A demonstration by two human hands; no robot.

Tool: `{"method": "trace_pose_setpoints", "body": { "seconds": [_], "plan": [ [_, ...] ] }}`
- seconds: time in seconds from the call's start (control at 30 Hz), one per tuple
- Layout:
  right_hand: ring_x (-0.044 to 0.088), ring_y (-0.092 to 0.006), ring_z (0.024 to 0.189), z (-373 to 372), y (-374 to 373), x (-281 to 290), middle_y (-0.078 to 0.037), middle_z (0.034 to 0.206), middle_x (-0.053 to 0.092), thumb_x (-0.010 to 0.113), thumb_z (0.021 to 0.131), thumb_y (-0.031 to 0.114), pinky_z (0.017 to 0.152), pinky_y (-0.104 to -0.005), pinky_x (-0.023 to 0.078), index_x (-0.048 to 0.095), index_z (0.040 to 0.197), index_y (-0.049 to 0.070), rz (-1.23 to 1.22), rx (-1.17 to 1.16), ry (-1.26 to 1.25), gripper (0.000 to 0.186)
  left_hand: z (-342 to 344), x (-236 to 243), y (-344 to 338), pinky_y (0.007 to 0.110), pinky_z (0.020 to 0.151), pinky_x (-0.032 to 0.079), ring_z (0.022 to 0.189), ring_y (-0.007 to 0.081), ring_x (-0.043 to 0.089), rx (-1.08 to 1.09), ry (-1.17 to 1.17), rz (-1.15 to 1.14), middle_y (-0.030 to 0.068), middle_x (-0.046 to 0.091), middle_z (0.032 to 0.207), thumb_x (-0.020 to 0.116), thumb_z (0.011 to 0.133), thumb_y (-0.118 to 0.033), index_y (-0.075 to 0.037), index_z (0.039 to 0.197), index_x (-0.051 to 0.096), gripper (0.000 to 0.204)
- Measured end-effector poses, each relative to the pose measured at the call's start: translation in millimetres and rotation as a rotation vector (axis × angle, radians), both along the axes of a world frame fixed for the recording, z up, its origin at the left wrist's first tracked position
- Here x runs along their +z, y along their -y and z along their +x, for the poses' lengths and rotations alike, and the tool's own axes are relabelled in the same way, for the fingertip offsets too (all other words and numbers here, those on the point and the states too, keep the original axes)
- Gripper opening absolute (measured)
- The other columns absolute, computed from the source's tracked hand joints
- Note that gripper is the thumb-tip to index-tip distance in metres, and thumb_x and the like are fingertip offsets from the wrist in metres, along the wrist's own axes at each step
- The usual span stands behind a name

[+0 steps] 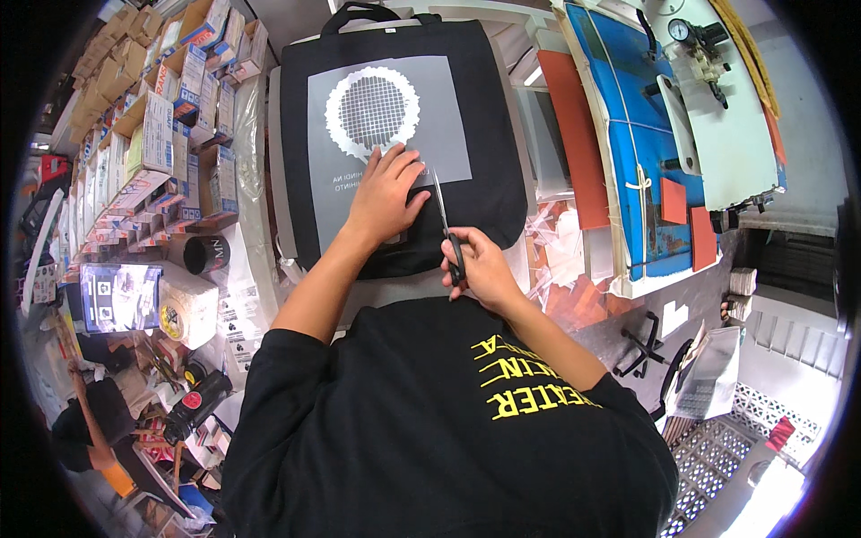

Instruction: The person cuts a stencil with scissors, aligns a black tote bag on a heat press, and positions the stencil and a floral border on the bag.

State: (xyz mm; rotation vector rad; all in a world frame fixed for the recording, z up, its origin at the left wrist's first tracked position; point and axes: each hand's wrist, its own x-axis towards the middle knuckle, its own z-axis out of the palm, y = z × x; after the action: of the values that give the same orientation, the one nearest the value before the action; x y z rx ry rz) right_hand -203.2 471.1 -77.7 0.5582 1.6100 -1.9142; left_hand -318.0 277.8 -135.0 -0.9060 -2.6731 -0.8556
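A black tote bag (489, 108) lies flat in front of me, its handles at the far end. On it rests a grey translucent sheet (448, 99) with a white round grid design (372, 108) and small lettering, its lower right part cut away. My left hand (387, 193) lies on the sheet's lower part, fingers stretched out, thumb apart. In my right hand (482, 269), at the bag's near right, is a pair of scissors (441, 202) with black handles. The blades point away from me and look closed, beside the sheet's cut edge.
Stacked cardboard boxes (148, 134) fill the left side, with a black cup (206, 254) nearer me. To the right stands a press with a blue bed (619, 134), a pressure gauge (679, 30) and red-brown pads (574, 143). Film scraps (560, 247) lie between bag and press. Another person's arm (85, 403) shows at lower left.
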Motion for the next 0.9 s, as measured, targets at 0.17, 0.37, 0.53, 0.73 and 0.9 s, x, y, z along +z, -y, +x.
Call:
{"method": "trace_pose_setpoints", "body": {
  "seconds": [0.17, 0.37, 0.53, 0.73, 0.9],
  "plan": [
    [0.064, -0.0116, 0.064, 14.9, -17.9, 2.2, -0.004, 0.084, 0.062, 0.068, 0.099, 0.028, 0.049, -0.0273, 0.055, 0.055, 0.127, 0.001, -0.017, 0.013, 0.061, 0.042, -7.7, -7.7, -0.6, 0.059, 0.117, 0.031, 0.137, 0.0351, 0.047, 0.022, -0.012, 0.075, 0.0117, 0.058, 0.135, 0.079, 0.081, -0.019, -0.004, 0.123, 0.062, 0.047],
    [0.063, -0.01, 0.065, -5.9, 2.8, -1.3, -0.003, 0.083, 0.062, 0.07, 0.097, 0.031, 0.048, -0.0262, 0.053, 0.056, 0.128, 0.0, 0.019, -0.029, 0.016, 0.046, -3.9, -9.3, -1.0, 0.058, 0.117, 0.032, 0.136, 0.0334, 0.048, 0.037, -0.008, 0.084, 0.0103, 0.06, 0.133, 0.078, 0.081, -0.017, -0.005, 0.12, 0.063, 0.044],
    [0.062, -0.0098, 0.063, -7.5, 10.2, -5.7, -0.003, 0.081, 0.062, 0.07, 0.098, 0.03, 0.046, -0.0257, 0.052, 0.055, 0.128, -0.002, 0.049, -0.058, -0.025, 0.046, -4.9, -11.5, -2.1, 0.058, 0.116, 0.033, 0.133, 0.0331, 0.051, 0.037, -0.039, 0.084, 0.0074, 0.064, 0.129, 0.076, 0.084, -0.015, -0.007, 0.111, 0.069, 0.029],
    [0.061, -0.0103, 0.061, -5.0, 12.5, -2.9, -0.003, 0.08, 0.062, 0.07, 0.098, 0.029, 0.043, -0.0255, 0.05, 0.057, 0.126, -0.003, 0.083, -0.054, -0.018, 0.045, -4.6, -6.9, -6.6, 0.058, 0.112, 0.039, 0.126, 0.0349, 0.059, 0.034, -0.114, 0.064, 0.0048, 0.072, 0.117, 0.075, 0.084, -0.009, -0.009, 0.102, 0.074, 0.018],
    [0.061, -0.0108, 0.059, -25.0, 20.4, 9.3, -0.003, 0.078, 0.06, 0.069, 0.098, 0.029, 0.042, -0.0257, 0.049, 0.06, 0.118, -0.002, 0.103, -0.086, -0.007, 0.038, -2.9, -5.7, -9.6, 0.059, 0.102, 0.048, 0.113, 0.0396, 0.066, 0.027, -0.129, 0.116, 0.0076, 0.073, 0.112, 0.07, 0.087, -0.009, -0.006, 0.098, 0.073, 0.013]
  ]
}}
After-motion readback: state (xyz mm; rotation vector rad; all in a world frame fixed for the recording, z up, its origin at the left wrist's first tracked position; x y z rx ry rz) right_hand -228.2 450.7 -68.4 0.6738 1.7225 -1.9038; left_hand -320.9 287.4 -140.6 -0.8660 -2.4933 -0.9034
